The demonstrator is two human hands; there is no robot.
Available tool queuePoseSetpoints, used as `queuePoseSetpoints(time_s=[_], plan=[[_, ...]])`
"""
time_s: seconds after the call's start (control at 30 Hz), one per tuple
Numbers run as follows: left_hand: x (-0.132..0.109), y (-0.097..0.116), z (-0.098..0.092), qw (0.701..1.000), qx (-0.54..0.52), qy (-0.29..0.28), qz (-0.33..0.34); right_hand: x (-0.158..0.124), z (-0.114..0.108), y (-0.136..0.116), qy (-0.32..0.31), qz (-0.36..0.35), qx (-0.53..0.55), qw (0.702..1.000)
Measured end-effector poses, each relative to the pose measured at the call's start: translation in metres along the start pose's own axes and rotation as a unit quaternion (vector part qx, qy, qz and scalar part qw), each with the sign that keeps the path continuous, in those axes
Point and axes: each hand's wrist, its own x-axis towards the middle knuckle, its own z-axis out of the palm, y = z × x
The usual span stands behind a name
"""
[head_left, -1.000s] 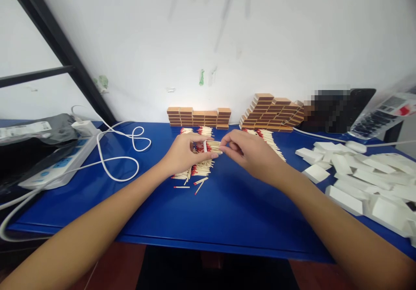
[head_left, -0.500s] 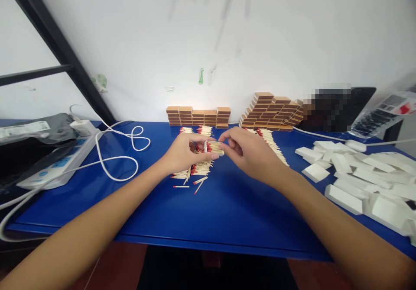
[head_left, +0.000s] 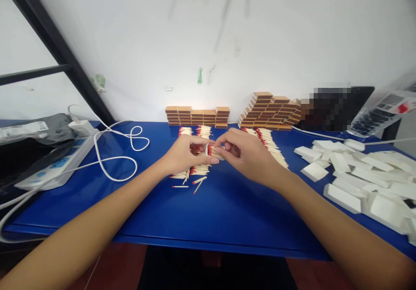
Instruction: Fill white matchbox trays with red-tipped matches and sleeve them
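One head-worn view, near and above the blue table (head_left: pixel 208 216), forward and down toward the white wall (head_left: pixel 130 43).

Workshop-like spot: blue table (head_left: pixel 227 220), stacked matchboxes (head_left: pixel 197 117), matchsticks (head_left: pixel 274 151), power strip (head_left: pixel 65 164).

I see the left hand (head_left: pixel 180 153) holding a little white box (head_left: pixel 206 150) of matches (head_left: pixel 213 151). The right hand (head_left: pixel 250 156) touches the matches, above a blue table (head_left: pixel 227 216).

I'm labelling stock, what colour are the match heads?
The match heads are red, showing best in the head view.
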Motion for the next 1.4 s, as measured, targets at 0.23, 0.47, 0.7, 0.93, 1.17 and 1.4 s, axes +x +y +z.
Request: queuePoseSetpoints(time_s=[0.23,0.47,0.7,0.93,1.17,1.4], plan=[[0.0,0.0,-0.002,1.0,0.0,-0.013,-0.005,0.0,-0.001,0.005,-0.014,0.005,-0.02,1.0],[-0.001,0.0,-0.002,1.0,0.016,-0.025,-0.004,0.001,-0.004,0.008,-0.017,-0.026,-0.041,0.999],[-0.001,-0.002,-0.003,1.0,0.014,-0.025,-0.008,-0.001,-0.003,0.011,-0.016,-0.067,-0.062,0.996],[-0.001,0.001,-0.002,0.999,0.004,-0.028,-0.015,-0.001,-0.001,0.013,-0.005,-0.078,-0.074,0.994],[-0.001,0.002,-0.003,1.0,-0.011,-0.01,-0.013,0.001,-0.004,0.005,0.015,-0.032,-0.062,0.997],[-0.001,0.001,-0.003,1.0,0.003,-0.01,-0.018,0.001,-0.005,0.004,-0.005,0.044,-0.033,0.998]])
